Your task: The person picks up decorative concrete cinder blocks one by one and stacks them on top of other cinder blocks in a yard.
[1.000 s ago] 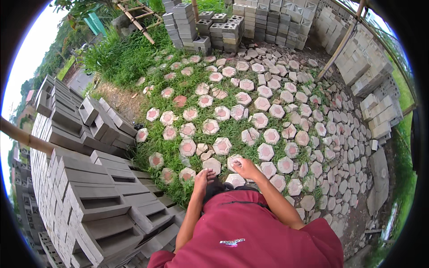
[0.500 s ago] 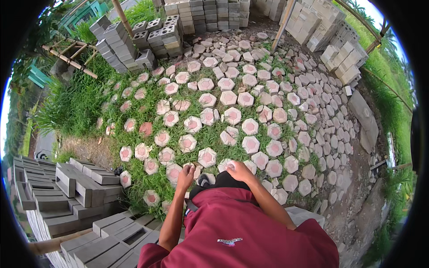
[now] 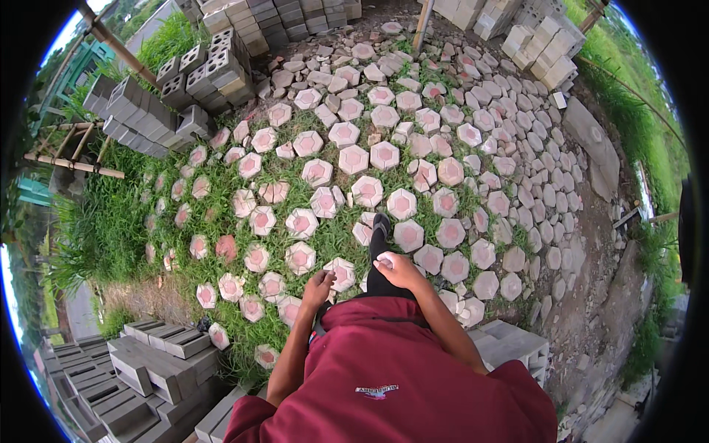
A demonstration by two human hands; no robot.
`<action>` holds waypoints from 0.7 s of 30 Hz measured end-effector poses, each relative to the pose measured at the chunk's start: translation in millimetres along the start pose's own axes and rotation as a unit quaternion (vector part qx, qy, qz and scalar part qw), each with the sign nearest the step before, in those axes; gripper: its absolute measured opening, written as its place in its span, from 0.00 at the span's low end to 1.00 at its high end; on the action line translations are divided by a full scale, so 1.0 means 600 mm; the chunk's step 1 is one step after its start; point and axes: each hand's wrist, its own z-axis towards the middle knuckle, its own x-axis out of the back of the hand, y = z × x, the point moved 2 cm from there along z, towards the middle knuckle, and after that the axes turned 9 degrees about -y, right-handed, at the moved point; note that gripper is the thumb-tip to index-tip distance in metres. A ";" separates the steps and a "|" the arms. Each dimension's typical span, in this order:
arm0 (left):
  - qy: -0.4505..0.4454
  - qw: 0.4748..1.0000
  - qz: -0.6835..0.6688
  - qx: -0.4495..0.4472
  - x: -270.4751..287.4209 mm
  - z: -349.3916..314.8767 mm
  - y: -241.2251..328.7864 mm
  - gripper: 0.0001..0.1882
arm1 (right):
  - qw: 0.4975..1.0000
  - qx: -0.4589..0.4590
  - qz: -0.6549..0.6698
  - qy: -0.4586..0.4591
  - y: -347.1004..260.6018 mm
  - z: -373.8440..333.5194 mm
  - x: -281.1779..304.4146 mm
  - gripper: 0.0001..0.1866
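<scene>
My left hand (image 3: 320,285) hangs in front of my waist with its fingers curled closed. What it holds, if anything, is hidden. To its right, my right hand (image 3: 399,271) is also closed, with a small whitish spot at the thumb; whether that is an object I cannot make out. Neither hand touches the ground. Below them lie hexagonal paving stones (image 3: 367,191) with pinkish centres, set apart in grass. My leg in dark trousers reaches forward between the stones, and a dark sandal (image 3: 381,222) shows at its end.
Grey concrete blocks (image 3: 166,367) are stacked at the near left, with more blocks (image 3: 514,345) close by my right side. Hollow block stacks (image 3: 216,74) stand at the far left. Pale blocks (image 3: 543,48) rise at the far right, near a bamboo pole (image 3: 422,26). A flat slab (image 3: 591,144) lies right.
One foot has come forward onto the paving, and the ground and stacks have shifted left and turned in view. Both hands stay closed in front of my waist.
</scene>
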 end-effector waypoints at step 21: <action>-0.038 0.997 -0.061 -0.030 0.069 0.651 0.482 0.18 | 1.000 0.003 0.017 0.008 -0.045 0.587 0.492 0.21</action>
